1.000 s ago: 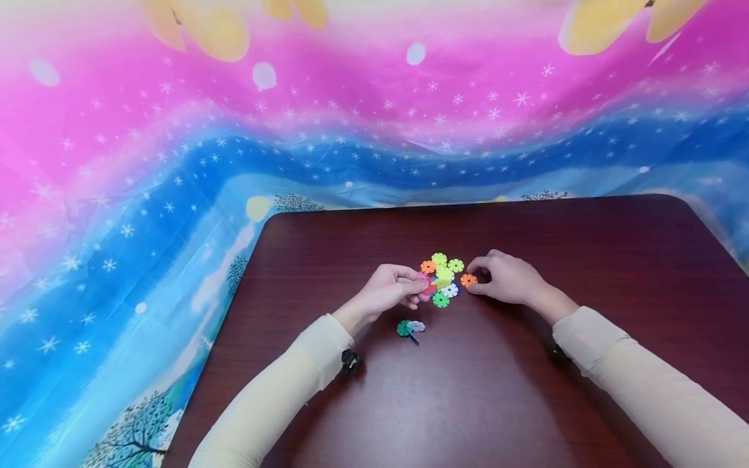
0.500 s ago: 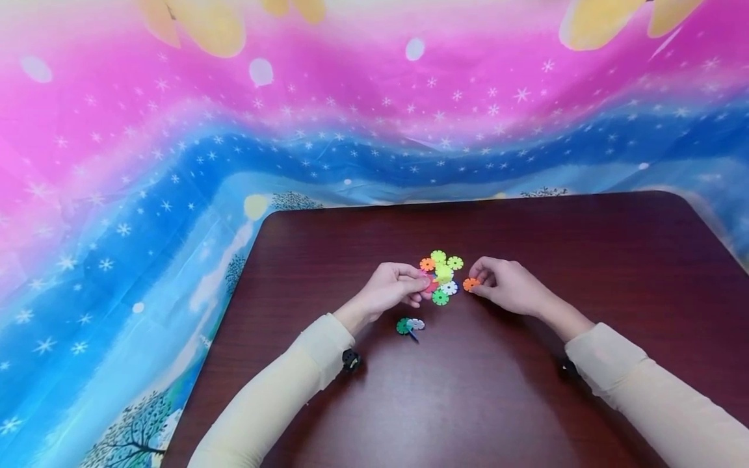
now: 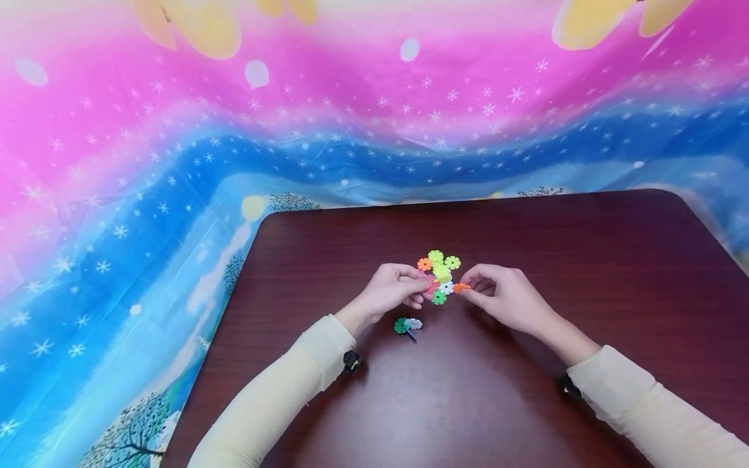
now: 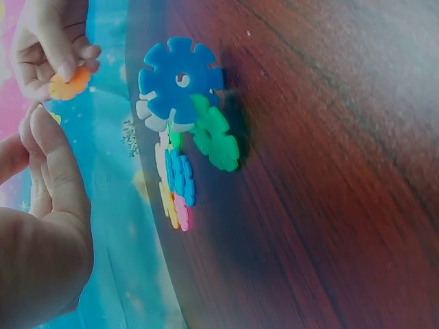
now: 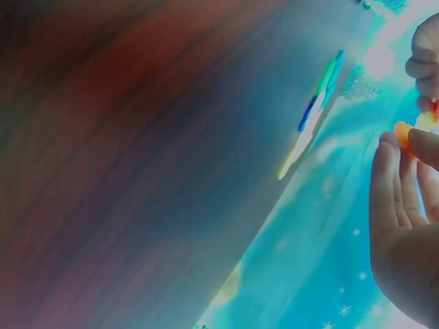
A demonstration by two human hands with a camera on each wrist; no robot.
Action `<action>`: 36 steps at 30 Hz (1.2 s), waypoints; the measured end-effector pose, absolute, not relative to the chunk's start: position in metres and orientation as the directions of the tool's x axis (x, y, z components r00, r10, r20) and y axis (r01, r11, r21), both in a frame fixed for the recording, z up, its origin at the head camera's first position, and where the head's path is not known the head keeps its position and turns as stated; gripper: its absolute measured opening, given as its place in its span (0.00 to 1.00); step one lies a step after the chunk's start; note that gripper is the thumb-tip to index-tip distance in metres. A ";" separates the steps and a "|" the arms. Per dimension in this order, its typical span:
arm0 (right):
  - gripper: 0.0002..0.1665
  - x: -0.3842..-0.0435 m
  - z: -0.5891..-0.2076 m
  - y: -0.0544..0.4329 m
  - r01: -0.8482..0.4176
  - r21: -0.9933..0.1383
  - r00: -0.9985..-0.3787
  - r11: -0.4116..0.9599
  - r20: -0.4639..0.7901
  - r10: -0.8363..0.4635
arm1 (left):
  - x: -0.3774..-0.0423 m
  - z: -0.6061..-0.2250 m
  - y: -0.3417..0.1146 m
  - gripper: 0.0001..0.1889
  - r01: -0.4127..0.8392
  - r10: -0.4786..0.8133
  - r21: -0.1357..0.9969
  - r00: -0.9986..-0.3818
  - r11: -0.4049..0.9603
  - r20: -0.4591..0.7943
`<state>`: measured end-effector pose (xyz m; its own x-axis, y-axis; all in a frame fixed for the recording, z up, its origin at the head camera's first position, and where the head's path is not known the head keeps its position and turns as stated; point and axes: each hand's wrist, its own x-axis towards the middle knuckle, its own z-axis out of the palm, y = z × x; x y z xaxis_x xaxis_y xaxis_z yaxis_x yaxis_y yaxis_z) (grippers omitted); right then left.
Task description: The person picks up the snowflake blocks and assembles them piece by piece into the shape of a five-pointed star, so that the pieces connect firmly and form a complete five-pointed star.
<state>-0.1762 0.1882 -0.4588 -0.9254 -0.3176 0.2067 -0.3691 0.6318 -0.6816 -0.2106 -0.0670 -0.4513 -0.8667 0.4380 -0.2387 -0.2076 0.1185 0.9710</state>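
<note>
In the head view my left hand (image 3: 389, 288) pinches a red snowflake disc (image 3: 432, 286) at the left side of a colourful cluster. Around it show yellow-green discs (image 3: 435, 257), a white disc (image 3: 446, 287) and a green disc (image 3: 439, 298); which of these are joined to the held one I cannot tell. My right hand (image 3: 510, 298) pinches an orange snowflake disc (image 3: 461, 288) between thumb and fingers, edge against or very near the white disc. In the right wrist view the orange disc (image 5: 402, 133) shows at my fingertips, facing the left hand.
A small joined piece of green (image 3: 401, 325), white and blue discs stands on the dark wooden table (image 3: 480, 390), nearer than the cluster. Beyond it in the left wrist view, several flat discs (image 4: 180, 177) lie on the table. A printed cloth (image 3: 374, 130) hangs behind the far edge.
My right hand has turned the orange disc more edge-on and brought it left against or close to the white disc. My left hand stays almost in place.
</note>
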 end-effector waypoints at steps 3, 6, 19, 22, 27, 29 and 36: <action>0.11 -0.172 -0.457 0.181 -0.408 -0.672 -0.912 0.618 0.267 -0.313 | -0.209 -0.451 -0.066 0.12 -0.204 0.444 0.973 -0.865 0.111 -0.232; 0.10 -0.169 -0.456 0.176 -0.448 -0.658 -0.894 0.605 0.325 -0.308 | -0.208 -0.450 -0.063 0.11 -0.202 0.451 0.974 -0.864 0.098 -0.225; 0.11 -0.165 -0.454 0.168 -0.532 -0.607 -0.845 0.590 0.429 -0.319 | -0.204 -0.448 -0.059 0.09 -0.197 0.450 0.977 -0.866 0.086 -0.215; 0.11 -0.165 -0.454 0.167 -0.565 -0.569 -0.821 0.598 0.463 -0.334 | -0.204 -0.449 -0.059 0.08 -0.197 0.442 0.977 -0.871 0.085 -0.214; 0.12 -0.164 -0.455 0.165 -0.614 -0.519 -0.783 0.595 0.499 -0.371 | -0.203 -0.453 -0.057 0.07 -0.192 0.454 0.977 -0.865 0.091 -0.213; 0.12 -0.165 -0.455 0.164 -0.618 -0.513 -0.780 0.596 0.497 -0.380 | -0.203 -0.454 -0.057 0.07 -0.184 0.454 0.978 -0.866 0.098 -0.209; 0.14 -0.169 -0.457 0.162 -0.568 -0.555 -0.821 0.607 0.425 -0.380 | -0.206 -0.463 -0.063 0.10 -0.195 0.444 0.973 -0.866 0.124 -0.230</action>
